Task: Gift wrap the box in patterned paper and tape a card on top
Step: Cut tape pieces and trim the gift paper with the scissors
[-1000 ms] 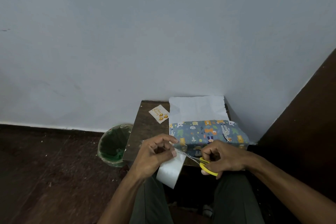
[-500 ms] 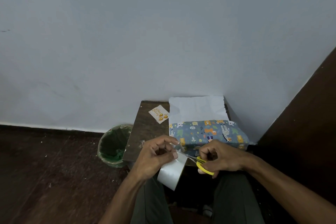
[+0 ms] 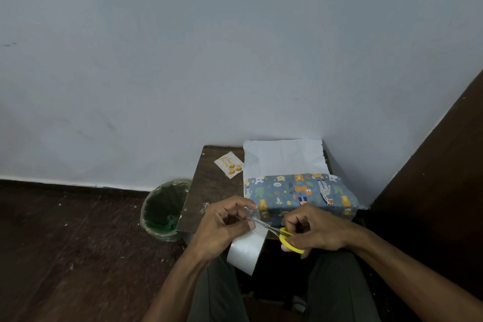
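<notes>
Left hand (image 3: 224,225): curling thumb and forefinger round a wide roll of clear packing tape (image 3: 245,251), pinching out a short free strip (image 3: 254,213) and keeping it taut above the roll. Right hand (image 3: 313,230): gripping small yellow-handled scissors (image 3: 283,238), fingers through the loops, thin metal blades angling up-left onto the strip just beside the left thumb. Change against half a second back: closing slightly further along the tape, handles drawing nearer the roll, both hands otherwise staying put over the lap at the near edge of the small dark wooden table (image 3: 209,198); whether the strip is severed cannot be told. Meaning for the task, as a judgement: preparing a tape piece, most likely for fastening the paper seam, wrapping only partly done. Rectangular box in blue animal-patterned paper (image 3: 300,192): resting on the table's right half, just beyond the hands, touched by neither. White underside flap of the same paper (image 3: 282,157): lying flat behind the box toward the pale wall, not yet folded over. Small cream greeting card with gold balloon print (image 3: 229,165): lying on the table's far left part, apart from the box, not yet taped on. Green-lined round waste bin (image 3: 164,210): standing on the dark floor beside the table's left edge.
</notes>
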